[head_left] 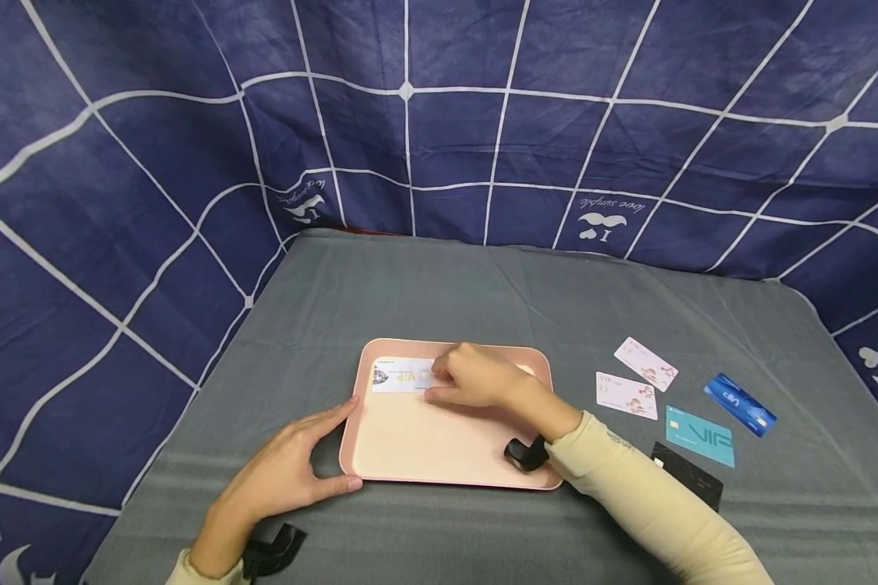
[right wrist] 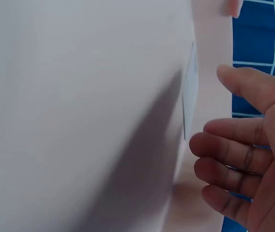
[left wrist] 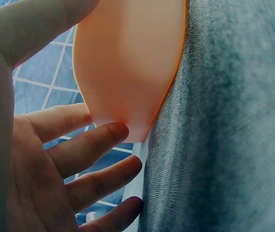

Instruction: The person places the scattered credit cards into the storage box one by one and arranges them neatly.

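A pale pink tray [head_left: 428, 447] lies on the grey cloth. In its back left part is a white card with gold VIP lettering [head_left: 398, 376], its right end hidden by my right hand [head_left: 475, 375]. From the right wrist, the card [right wrist: 191, 92] shows edge-on near the tray's far wall. The fingers there are loosely bent, the thumb apart from them, with no card between them. My left hand [head_left: 293, 463] spans the tray's left end, thumb at the near corner and index finger at the side rim. In the left wrist view its other fingers [left wrist: 101, 145] extend loosely.
Right of the tray lie two pinkish white cards [head_left: 646, 363], a blue card [head_left: 741, 404], a teal card [head_left: 699, 435] and a black card [head_left: 688, 475], partly behind the right sleeve [head_left: 651, 496]. A dark blue checked cloth [head_left: 454, 138] hangs behind and at the left.
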The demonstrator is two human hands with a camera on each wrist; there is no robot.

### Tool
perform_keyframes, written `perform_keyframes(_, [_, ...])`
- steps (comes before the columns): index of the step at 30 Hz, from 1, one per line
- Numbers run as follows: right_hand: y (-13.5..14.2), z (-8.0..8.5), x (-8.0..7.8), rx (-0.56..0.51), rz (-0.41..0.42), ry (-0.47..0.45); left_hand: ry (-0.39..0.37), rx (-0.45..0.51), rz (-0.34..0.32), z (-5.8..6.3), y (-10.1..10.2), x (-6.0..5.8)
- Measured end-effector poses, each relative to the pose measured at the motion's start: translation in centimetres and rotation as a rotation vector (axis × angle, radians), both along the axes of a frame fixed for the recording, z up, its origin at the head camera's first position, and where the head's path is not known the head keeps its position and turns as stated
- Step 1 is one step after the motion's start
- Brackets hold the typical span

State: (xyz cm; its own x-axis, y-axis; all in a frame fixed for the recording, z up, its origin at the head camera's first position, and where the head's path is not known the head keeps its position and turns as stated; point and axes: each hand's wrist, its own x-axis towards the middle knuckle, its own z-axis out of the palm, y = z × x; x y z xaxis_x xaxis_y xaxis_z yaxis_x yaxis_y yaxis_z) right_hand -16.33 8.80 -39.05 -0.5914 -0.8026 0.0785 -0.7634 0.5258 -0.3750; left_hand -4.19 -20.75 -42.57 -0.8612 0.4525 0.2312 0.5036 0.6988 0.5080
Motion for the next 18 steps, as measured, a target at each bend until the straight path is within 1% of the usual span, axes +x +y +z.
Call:
perform_keyframes(4, [1.0, 0.5, 0.3, -0.002, -0.014, -0.016, -0.003, 0.0, 0.001, 0.0, -0.1, 0.1])
perform_keyframes(7, [1.9, 0.9, 0.6, -0.037, -0.025, -0.002, -0.003, 0.002, -0.004, 0.0, -0.1, 0.0])
perform_keyframes(11, [3.1, 1.4, 1.1, -0.114, -0.03, 0.062, 0.004, 0.004, -0.004, -0.1, -0.1, 0.0])
perform_keyframes(14, [4.0, 1.9, 1.5, -0.158, -0.072, 0.118, 0.005, 0.007, -0.002, 0.0, -0.1, 0.0])
perform_keyframes(18, [5.3, 2.6, 2.0, -0.214, -0.12, 0.166, -0.003, 0.005, 0.001, 0.0, -0.1, 0.0])
